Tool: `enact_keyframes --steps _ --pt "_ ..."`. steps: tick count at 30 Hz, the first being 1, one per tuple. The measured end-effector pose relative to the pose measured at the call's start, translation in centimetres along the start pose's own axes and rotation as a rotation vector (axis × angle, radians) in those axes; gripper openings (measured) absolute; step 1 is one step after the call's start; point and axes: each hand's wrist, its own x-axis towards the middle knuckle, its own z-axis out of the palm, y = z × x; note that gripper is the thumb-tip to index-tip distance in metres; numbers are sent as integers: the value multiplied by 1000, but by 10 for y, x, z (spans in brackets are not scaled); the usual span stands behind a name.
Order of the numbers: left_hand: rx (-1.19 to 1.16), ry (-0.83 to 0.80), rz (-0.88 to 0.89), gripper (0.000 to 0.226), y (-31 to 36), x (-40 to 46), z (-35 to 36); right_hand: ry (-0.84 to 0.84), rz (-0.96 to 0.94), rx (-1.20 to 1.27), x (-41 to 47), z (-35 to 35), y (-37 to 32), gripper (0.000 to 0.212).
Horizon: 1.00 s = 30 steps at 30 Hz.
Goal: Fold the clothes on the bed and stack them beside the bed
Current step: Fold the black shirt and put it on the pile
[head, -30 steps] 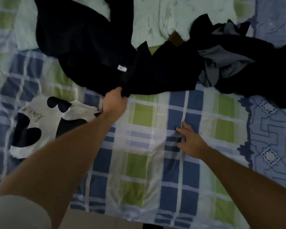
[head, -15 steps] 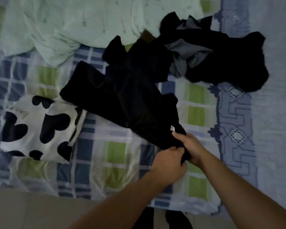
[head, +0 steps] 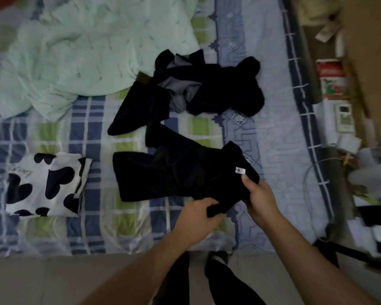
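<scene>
A black garment (head: 174,172) with a small white tag lies crumpled on the checked bed sheet (head: 92,230) near its front edge. My left hand (head: 198,216) grips the garment's near edge from below. My right hand (head: 260,197) pinches the same edge just under the tag, right beside the left hand. Behind it lies a heap of black and grey clothes (head: 207,89). A white top with black hearts (head: 46,183) lies folded flat at the left of the bed.
A pale green blanket (head: 79,53) is bunched at the back left. Beyond the bed's right edge stand boxes and white clutter (head: 339,106) on the floor. Tiled floor (head: 53,280) runs along the bed's front edge, with my dark-clad legs there.
The black garment was dragged from the heap toward the front edge of the bed. My right hand left the sheet and joined my left hand on the garment's edge. The view shifted right.
</scene>
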Motion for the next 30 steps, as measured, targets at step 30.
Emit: enact_keyframes --steps 30 --pt "383 389 471 20 298 -47 -166 -191 -798 -1330 -174 -84 -318 28"
